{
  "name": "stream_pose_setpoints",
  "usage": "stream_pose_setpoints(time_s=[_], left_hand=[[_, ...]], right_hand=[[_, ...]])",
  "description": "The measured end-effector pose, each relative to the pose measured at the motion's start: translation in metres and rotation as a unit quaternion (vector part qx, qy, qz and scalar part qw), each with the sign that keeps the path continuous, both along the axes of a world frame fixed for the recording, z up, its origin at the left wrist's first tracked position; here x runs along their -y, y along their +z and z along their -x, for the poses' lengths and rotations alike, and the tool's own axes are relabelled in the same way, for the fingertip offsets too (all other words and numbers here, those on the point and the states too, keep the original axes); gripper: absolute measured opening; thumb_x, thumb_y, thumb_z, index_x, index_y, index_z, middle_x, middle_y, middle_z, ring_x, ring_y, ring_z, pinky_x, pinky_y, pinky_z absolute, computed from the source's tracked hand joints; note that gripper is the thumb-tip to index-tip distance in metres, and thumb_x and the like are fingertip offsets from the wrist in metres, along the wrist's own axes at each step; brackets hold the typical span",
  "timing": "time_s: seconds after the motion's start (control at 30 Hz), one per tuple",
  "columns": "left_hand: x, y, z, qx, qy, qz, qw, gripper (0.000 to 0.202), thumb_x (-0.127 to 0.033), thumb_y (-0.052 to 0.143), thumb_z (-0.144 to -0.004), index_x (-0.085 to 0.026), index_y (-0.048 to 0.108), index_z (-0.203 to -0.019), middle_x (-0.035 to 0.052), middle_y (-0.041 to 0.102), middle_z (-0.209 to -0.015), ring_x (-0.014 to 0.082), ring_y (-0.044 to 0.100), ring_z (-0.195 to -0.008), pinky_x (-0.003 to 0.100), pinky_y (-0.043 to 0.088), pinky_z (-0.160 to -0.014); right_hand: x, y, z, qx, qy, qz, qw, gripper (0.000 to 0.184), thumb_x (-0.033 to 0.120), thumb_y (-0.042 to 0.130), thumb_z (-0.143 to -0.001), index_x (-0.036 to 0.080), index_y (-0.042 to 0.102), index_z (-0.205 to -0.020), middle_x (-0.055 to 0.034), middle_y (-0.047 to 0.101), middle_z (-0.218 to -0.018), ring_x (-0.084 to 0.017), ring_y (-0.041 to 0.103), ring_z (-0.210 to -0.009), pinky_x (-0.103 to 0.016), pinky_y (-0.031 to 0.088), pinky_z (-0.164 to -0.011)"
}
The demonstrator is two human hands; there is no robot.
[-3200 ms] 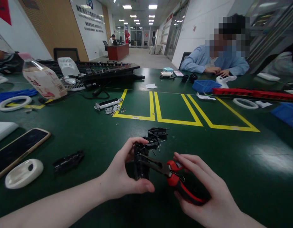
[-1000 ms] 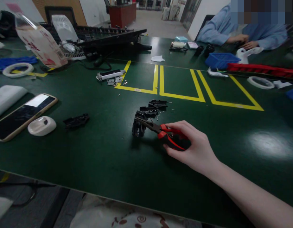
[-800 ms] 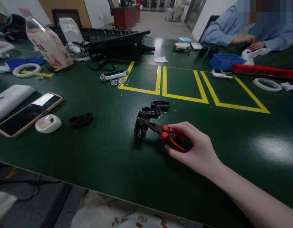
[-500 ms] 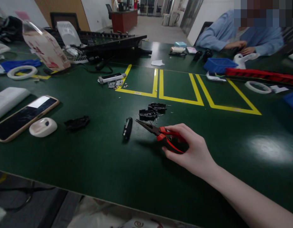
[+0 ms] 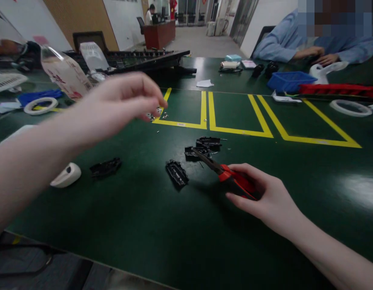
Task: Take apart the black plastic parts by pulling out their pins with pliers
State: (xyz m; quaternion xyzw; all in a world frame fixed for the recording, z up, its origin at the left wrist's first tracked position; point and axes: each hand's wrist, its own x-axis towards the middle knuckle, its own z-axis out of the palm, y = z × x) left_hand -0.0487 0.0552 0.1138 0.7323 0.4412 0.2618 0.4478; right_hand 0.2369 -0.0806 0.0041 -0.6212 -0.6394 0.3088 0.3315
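My right hand (image 5: 261,197) is wrapped round red-handled long-nose pliers (image 5: 224,171). Their narrow jaws reach over a black plastic shell piece (image 5: 190,153); contact cannot be made out. Another black shell (image 5: 209,141) lies just behind, with thin metal pins around them. Nearer me, a third black shell (image 5: 177,174) rests with its hollow side up. My left hand (image 5: 126,98), blurred, hovers over small metal parts (image 5: 165,115) by the yellow tape. Its fingers are curled toward the thumb, and anything between them is hidden.
At left lie another black shell (image 5: 106,167), a white plastic piece (image 5: 67,175) and a tape roll (image 5: 41,105), with a bottle (image 5: 63,72) behind. Yellow tape outlines (image 5: 242,132) mark the table. A blue bin (image 5: 290,82) stands right, before a person in blue sleeves (image 5: 277,44).
My left hand has come in from the left, over the small metal parts. The near black shell has gone from its edge to flat. The pliers' handles have closed, and the tips now overlap another shell.
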Motion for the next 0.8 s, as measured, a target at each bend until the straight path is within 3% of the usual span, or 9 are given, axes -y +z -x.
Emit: stream_pose_setpoints(time_s=[0.07,0.17,0.27,0.4,0.57,0.7,0.8], left_hand=[[0.009,-0.03,0.004,-0.108,-0.043,-0.048,0.992,0.044,-0.042,0.056,-0.093,-0.016,0.056,-0.128,0.0026,0.063,-0.12,0.0267,0.058,-0.117,0.046,0.045,-0.101],[0.031,-0.079,0.002,-0.21,-0.087,-0.094,0.969,0.086,-0.063,0.063,-0.081,-0.018,0.033,-0.148,0.0137,0.046,-0.148,0.0313,0.05,-0.129,0.049,0.044,-0.107],[0.045,-0.104,-0.006,-0.259,-0.098,-0.177,0.944,0.103,-0.07,0.066,-0.072,-0.016,0.026,-0.151,0.0163,0.04,-0.152,0.0358,0.043,-0.134,0.055,0.039,-0.11],[0.043,-0.103,-0.014,-0.242,-0.124,-0.201,0.941,0.08,-0.056,0.066,-0.081,-0.017,0.037,-0.145,0.0133,0.053,-0.139,0.0323,0.048,-0.125,0.053,0.043,-0.104],[0.03,-0.107,-0.012,-0.145,-0.161,-0.118,0.969,0.042,-0.036,0.068,-0.085,-0.022,0.057,-0.123,0.0069,0.062,-0.117,0.0245,0.056,-0.107,0.042,0.051,-0.088],[0.025,-0.108,-0.01,-0.078,-0.181,-0.054,0.979,0.037,-0.035,0.075,-0.08,-0.022,0.063,-0.112,0.0049,0.062,-0.11,0.0206,0.057,-0.1,0.035,0.05,-0.081],[0.025,-0.103,-0.009,-0.049,-0.159,-0.033,0.985,0.038,-0.034,0.079,-0.076,-0.021,0.065,-0.108,0.0025,0.061,-0.101,0.0167,0.057,-0.089,0.03,0.046,-0.073]], right_hand=[[-0.002,0.001,-0.002,-0.048,-0.019,0.05,0.997,0.053,0.043,0.077,-0.069,0.026,0.064,-0.117,-0.0067,0.07,-0.112,-0.028,0.07,-0.095,-0.044,0.06,-0.08],[-0.003,0.004,-0.001,-0.124,-0.02,0.099,0.987,0.054,0.044,0.079,-0.067,0.024,0.065,-0.115,-0.0067,0.072,-0.107,-0.025,0.07,-0.09,-0.043,0.059,-0.082],[-0.003,0.008,0.002,-0.19,-0.023,0.117,0.975,0.051,0.042,0.079,-0.065,0.023,0.067,-0.111,-0.0068,0.072,-0.103,-0.022,0.069,-0.084,-0.04,0.058,-0.081],[-0.002,0.01,0.002,-0.19,-0.005,0.129,0.973,0.05,0.04,0.078,-0.066,0.022,0.066,-0.111,-0.0077,0.071,-0.103,-0.022,0.069,-0.084,-0.04,0.059,-0.08],[0.001,0.005,0.001,-0.116,0.029,0.084,0.989,0.049,0.04,0.077,-0.068,0.025,0.065,-0.113,-0.0071,0.07,-0.108,-0.025,0.07,-0.097,-0.039,0.06,-0.082],[0.003,0.001,0.006,-0.008,0.02,-0.008,1.0,0.047,0.034,0.073,-0.071,0.028,0.061,-0.117,-0.0053,0.069,-0.112,-0.025,0.068,-0.101,-0.038,0.059,-0.084],[0.004,-0.002,0.007,0.065,0.049,-0.058,0.995,0.047,0.033,0.072,-0.073,0.029,0.059,-0.118,-0.0046,0.067,-0.115,-0.024,0.068,-0.099,-0.038,0.059,-0.085]])
